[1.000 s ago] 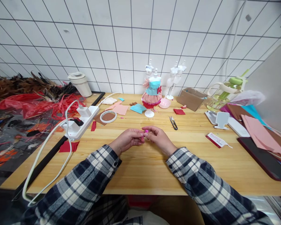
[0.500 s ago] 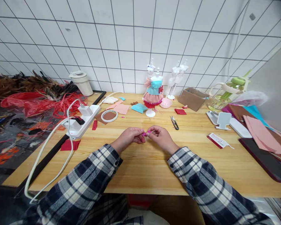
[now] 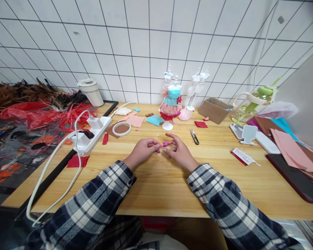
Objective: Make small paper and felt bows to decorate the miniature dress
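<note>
Between the fingertips of my left hand is a small bright pink scrap, crumpled or folded; whether it is paper or cloth I cannot tell. My right hand is just to its right, thumb and fingers apart, holding nothing. Both hands hover over the middle of the wooden table. Beyond them a small dress form in a blue and pink ruffled dress stands on a round white base. Thread snips lie to the right of my right hand.
A roll of tape, blue paper and pink pieces lie at the back left, near a power strip with trailing cables. Toward the right are a cardboard box, a phone stand and a green-lidded jug.
My right hand has let go of the pink scrap and its fingers have spread. The scrap stays in my left fingertips, now more visible.
</note>
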The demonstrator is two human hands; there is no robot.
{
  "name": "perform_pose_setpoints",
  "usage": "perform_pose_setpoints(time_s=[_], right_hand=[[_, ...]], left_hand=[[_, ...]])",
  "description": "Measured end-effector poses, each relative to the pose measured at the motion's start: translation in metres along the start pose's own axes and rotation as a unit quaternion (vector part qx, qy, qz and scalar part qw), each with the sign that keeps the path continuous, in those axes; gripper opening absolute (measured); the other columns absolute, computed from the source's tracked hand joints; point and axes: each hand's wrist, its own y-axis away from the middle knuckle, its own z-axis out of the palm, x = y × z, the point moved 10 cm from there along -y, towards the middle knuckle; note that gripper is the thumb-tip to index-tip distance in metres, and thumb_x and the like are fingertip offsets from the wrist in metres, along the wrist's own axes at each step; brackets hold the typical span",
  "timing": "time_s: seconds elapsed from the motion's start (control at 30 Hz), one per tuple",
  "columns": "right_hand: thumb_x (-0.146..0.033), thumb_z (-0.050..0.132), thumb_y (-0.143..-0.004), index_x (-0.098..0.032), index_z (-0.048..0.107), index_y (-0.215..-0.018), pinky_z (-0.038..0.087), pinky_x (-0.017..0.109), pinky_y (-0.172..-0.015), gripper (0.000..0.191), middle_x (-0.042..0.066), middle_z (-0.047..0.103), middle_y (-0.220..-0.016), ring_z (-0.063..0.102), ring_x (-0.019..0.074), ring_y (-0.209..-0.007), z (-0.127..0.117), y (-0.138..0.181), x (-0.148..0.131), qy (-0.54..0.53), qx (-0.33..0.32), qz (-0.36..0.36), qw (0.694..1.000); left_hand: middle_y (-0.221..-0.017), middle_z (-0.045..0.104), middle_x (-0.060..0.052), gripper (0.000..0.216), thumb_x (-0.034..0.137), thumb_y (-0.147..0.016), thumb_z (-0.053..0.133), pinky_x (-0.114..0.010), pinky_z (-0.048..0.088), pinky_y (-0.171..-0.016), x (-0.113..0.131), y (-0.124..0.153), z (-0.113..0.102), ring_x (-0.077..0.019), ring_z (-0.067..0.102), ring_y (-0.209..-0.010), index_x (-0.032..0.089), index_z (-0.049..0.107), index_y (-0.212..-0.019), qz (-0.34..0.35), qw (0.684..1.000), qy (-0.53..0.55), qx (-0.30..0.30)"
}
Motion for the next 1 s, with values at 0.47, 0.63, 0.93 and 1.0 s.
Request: perform_pose_setpoints(time_s=[0.47, 0.63, 0.93, 1.0], right_hand=[[-0.040, 0.069, -0.072, -0.016, 0.067, -0.080, 0.034, 0.019, -0.041, 0.026, -0.003, 0.056, -0.055, 0.045, 0.0074, -0.044, 0.007, -0.001, 0.007, 0.037, -0.023, 0.025, 0.999], [-0.038, 0.073, -0.068, -0.016, 0.065, -0.085, 0.042, 0.020, -0.041, 0.029, 0.000, 0.063, -0.065, 0.058, 0.0108, -0.050, 0.003, -0.001, 0.017, -0.018, 0.015, 0.069, 0.997], [-0.040, 0.070, -0.070, -0.016, 0.059, -0.080, 0.033, 0.015, -0.033, 0.027, -0.003, 0.059, -0.065, 0.050, 0.0058, -0.043, 0.009, 0.002, 0.019, -0.057, 0.000, 0.092, 0.994], [-0.039, 0.068, -0.071, -0.017, 0.058, -0.080, 0.032, 0.015, -0.033, 0.026, -0.003, 0.059, -0.065, 0.048, 0.0056, -0.043, 0.014, 0.003, 0.020, -0.068, -0.013, 0.098, 0.993]], left_hand=[[-0.091, 0.075, -0.007, 0.024, 0.037, -0.076, 0.067, -0.032, 0.050, -0.084, 0.027, 0.008, -0.003, -0.0218, 0.067, -0.088, 0.018, 0.075, -0.089, 0.115, 0.971, -0.202, 0.053], [-0.081, 0.075, -0.006, 0.023, 0.036, -0.076, 0.066, -0.030, 0.051, -0.070, 0.015, 0.004, -0.004, -0.0193, 0.067, -0.072, 0.016, 0.073, -0.084, 0.068, 0.990, -0.113, 0.053], [-0.077, 0.073, -0.005, 0.034, 0.041, -0.062, 0.079, -0.029, 0.051, -0.072, -0.010, 0.000, -0.010, -0.0170, 0.065, -0.072, 0.014, 0.071, -0.081, -0.015, 0.991, 0.088, 0.096], [-0.074, 0.072, -0.003, 0.034, 0.040, -0.061, 0.080, -0.029, 0.051, -0.072, -0.016, 0.001, -0.006, -0.0151, 0.064, -0.070, 0.014, 0.069, -0.081, -0.043, 0.986, 0.135, 0.092]])
